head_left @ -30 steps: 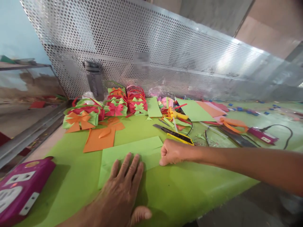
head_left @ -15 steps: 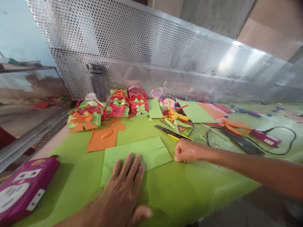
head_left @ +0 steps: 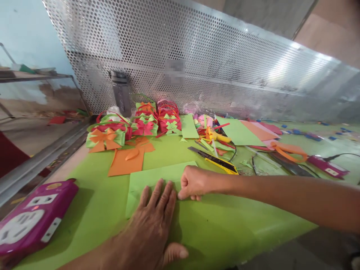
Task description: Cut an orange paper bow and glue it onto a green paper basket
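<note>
A folded light green paper sheet [head_left: 152, 179] lies on the green-covered table [head_left: 225, 225]. My left hand [head_left: 153, 221] lies flat on the sheet's near part, fingers spread, pressing it down. My right hand [head_left: 194, 182] is curled into a fist with its knuckles on the sheet's right part, close beside the fingertips of the left hand. Neither hand holds anything.
An orange paper cutout [head_left: 128, 159] lies behind the sheet. Finished paper baskets with bows [head_left: 135, 125] stand at the back left. A yellow utility knife [head_left: 216, 160], paper scraps, orange scissors [head_left: 287, 150] and a cabled device [head_left: 327, 167] lie right. A magenta power strip [head_left: 33, 221] sits near left. A perforated metal panel [head_left: 197, 56] backs the table.
My right fist slid right along the sheet, then back left toward my left hand. The left hand stayed flat on the paper. The head camera shifted slightly.
</note>
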Action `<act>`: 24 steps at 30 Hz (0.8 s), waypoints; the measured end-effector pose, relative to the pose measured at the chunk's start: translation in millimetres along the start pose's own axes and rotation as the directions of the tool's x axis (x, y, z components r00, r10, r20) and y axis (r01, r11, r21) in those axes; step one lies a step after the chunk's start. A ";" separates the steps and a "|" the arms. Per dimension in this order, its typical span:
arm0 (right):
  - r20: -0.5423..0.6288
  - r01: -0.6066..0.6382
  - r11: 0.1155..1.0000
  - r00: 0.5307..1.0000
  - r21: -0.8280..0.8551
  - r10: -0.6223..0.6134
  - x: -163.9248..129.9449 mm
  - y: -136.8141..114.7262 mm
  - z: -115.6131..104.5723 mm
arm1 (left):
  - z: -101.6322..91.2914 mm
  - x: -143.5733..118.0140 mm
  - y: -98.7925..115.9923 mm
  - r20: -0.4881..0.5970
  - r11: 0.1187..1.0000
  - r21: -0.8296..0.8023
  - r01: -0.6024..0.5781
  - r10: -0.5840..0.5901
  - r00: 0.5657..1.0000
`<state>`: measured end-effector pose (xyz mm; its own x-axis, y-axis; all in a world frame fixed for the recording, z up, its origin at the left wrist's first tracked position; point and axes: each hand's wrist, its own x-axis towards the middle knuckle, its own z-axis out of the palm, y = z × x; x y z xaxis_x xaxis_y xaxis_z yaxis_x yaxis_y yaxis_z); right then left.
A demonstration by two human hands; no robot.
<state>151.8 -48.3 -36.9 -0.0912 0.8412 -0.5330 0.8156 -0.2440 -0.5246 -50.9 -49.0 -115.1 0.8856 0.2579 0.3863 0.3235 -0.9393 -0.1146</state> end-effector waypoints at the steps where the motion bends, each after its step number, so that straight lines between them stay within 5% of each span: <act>1: -0.003 -0.012 1.000 1.000 -0.010 0.012 1.2 0.2 0.2 | 0.6 0.3 -0.1 0.000 1.000 -0.002 0.002 -0.002 1.000; 24: 0.015 -0.026 1.000 1.000 -0.013 0.027 -5.9 19.3 -8.6 | -1.7 2.4 -0.8 -0.009 0.996 0.064 -0.055 0.056 0.998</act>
<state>173.0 -53.8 -38.2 -0.0782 0.8268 -0.5570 0.8250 -0.2600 -0.5017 -49.5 -48.0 -112.6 0.8991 0.2032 0.3877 0.2952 -0.9354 -0.1943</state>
